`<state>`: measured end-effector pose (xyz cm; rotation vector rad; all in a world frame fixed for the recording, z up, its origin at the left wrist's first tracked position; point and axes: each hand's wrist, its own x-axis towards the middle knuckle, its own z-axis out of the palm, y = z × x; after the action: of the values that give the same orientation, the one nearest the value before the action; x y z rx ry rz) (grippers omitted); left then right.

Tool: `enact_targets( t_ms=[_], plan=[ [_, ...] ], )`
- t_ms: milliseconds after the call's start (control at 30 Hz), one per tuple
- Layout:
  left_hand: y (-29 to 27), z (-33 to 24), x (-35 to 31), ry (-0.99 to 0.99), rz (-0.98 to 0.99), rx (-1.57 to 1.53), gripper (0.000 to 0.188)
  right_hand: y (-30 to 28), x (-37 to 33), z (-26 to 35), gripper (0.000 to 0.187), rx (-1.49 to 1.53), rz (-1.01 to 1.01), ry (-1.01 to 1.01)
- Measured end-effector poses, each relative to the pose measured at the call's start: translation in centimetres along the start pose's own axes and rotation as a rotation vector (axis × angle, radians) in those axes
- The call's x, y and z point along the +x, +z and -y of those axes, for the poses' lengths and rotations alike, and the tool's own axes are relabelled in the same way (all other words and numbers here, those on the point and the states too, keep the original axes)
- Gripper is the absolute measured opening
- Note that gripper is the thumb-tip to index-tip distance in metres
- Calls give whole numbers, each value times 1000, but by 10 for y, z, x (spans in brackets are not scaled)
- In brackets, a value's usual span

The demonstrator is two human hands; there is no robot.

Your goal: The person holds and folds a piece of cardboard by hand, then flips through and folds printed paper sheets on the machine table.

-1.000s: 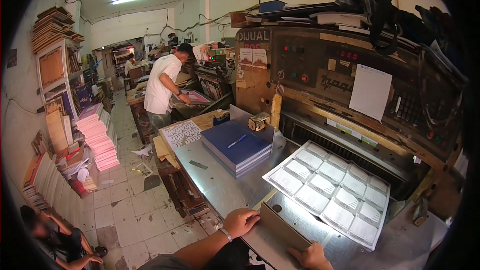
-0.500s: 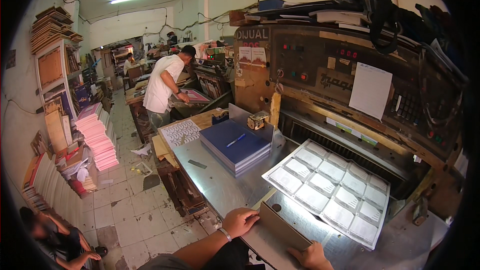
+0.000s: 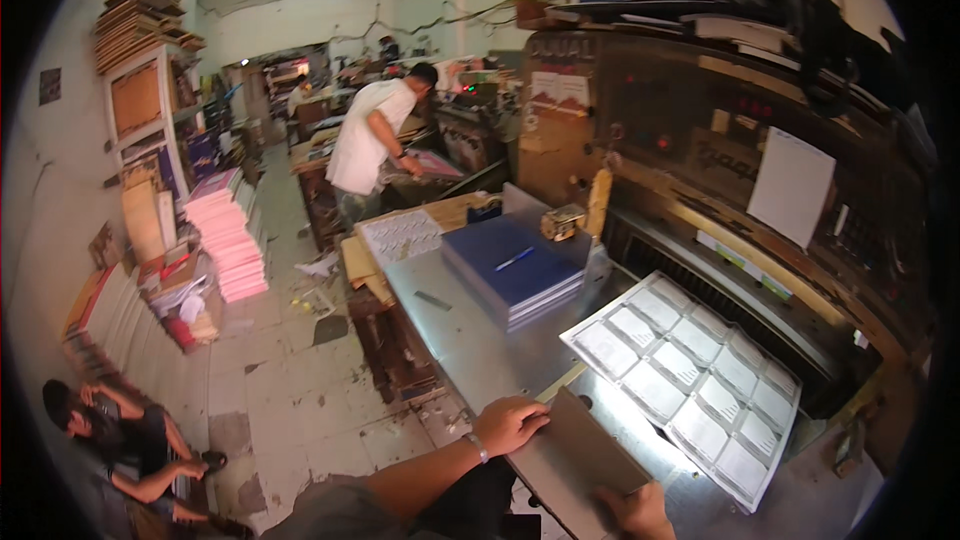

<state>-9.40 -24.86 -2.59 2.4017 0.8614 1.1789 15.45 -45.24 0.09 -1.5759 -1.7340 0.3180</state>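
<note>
At the front edge of the metal table, both my hands are on a grey-brown board (image 3: 601, 440) with an upright face. My left hand (image 3: 511, 426) is closed over its left end, fingers curled at the upper edge. The right end is gripped by my right hand (image 3: 640, 512), thumb on the near face; its other fingers are partly hidden. Beyond the board lies a printed sheet (image 3: 690, 380) with rows of grey-and-white panels. To its left sits a stack of dark blue covers or boards (image 3: 515, 270), with a blue pen (image 3: 514, 259) on top.
A large brown machine (image 3: 690, 130) with a control panel rises behind the metal table (image 3: 440, 330). Further back, a person in white (image 3: 370, 140) leans over another table. A seated person (image 3: 120, 440) is at lower left, near pink paper stacks (image 3: 228, 235).
The whole view has swung left, so things sit further right and more of the seated person shows. Both hands keep their grip on the board.
</note>
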Motion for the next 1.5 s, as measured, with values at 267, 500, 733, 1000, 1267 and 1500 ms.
enact_targets(
  t_ms=[267, 500, 733, 1000, 1267, 1500],
  plan=[
    [-4, -2, 1, 21, 106, -91, 21, 8, -1, -33, 24, 427, -292, 214],
    [1, -62, -25, -394, 243, -647, 22, -3, 5, -60, 22, 935, -421, 284],
    [-35, -88, -24, -453, 295, -809, 26, -7, -4, -62, 46, 570, -211, 360],
    [-5, -76, -43, -407, 199, -1069, 33, -3, 8, 29, 65, 1567, -254, 446],
    [2, -105, -41, -430, 177, -1086, 36, 24, -11, -19, 49, 1081, 112, 235],
    [-5, -109, -29, -556, 74, -1117, 37, 29, -13, -54, 48, 885, -83, 401]
  ],
)
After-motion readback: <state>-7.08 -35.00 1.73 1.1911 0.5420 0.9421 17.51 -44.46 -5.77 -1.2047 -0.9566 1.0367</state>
